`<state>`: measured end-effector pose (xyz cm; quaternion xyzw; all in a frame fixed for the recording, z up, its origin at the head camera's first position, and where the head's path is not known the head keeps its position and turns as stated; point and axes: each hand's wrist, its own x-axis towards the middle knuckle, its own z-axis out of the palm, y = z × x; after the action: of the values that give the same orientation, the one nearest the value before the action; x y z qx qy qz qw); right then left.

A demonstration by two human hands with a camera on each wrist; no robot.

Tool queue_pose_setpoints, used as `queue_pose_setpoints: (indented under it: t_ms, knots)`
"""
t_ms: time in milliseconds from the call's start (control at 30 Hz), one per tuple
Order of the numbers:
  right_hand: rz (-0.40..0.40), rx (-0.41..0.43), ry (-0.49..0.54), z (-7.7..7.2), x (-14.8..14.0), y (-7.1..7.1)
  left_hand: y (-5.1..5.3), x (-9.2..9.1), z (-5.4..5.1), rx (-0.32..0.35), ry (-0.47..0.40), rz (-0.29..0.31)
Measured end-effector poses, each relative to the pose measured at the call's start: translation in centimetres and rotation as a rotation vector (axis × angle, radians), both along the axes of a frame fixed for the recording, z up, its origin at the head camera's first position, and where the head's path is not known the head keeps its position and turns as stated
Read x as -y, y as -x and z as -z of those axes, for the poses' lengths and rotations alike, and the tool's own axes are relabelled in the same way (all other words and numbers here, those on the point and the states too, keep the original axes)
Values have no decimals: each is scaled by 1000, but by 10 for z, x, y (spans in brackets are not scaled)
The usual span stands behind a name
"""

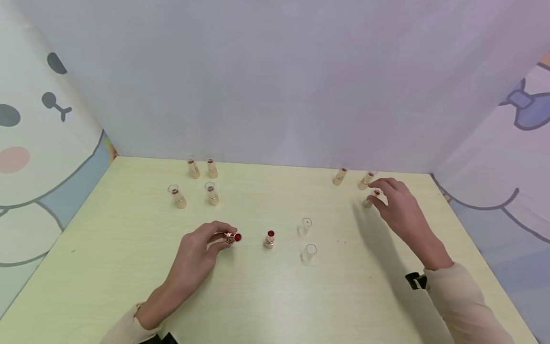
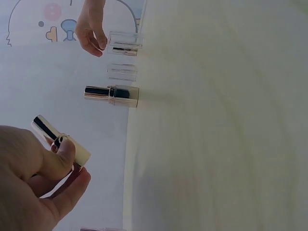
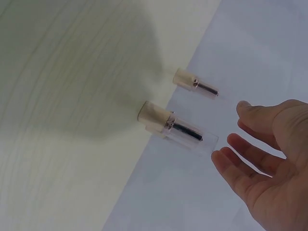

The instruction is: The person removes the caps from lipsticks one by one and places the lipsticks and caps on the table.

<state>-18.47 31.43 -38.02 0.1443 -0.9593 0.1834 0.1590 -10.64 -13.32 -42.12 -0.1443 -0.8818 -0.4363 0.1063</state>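
Your left hand [image 1: 195,255] pinches a gold, metallic lipstick tube [image 1: 233,237], long axis tilted, red end pointing rightward; your right hand [image 1: 401,210] has fingers [image 3: 233,174] apart.

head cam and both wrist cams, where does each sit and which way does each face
Head: on the person's head, facing forward and down at the pale yellow tabletop; left hand, right hand and beige fabric sleeves show.
Left wrist: on that wrist, aimed at the left hand pinching a gold cylindrical lipstick tube; the right hand shows beyond.
Right wrist: on that wrist, aimed at the right hand near a gold lipstick tube under a clear cap.
Shared: head and left wrist show both hands and the pinched tube.
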Motion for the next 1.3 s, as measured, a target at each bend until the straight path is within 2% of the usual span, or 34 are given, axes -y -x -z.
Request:
queue_pose_setpoints:
  t_ms: [133,300,433,667,933,1300]
  knots:
    - [6,26,-12,2,-3,4,1,1,3,-4,58,-27]
    - [4,30,-23,4,-6,7,2,1,6,8,85,-37]
    - [-4,24,-31,5,-7,11,4,1,7,47,75,-33]
    - [4,75,-35,10,-10,15,5,1,9,108,47,-22]
    - [24,124,-2,15,-14,15,8,1,10,212,19,-34]
    - [18,102,-11,17,-15,14,10,-1,15,254,36,-35]
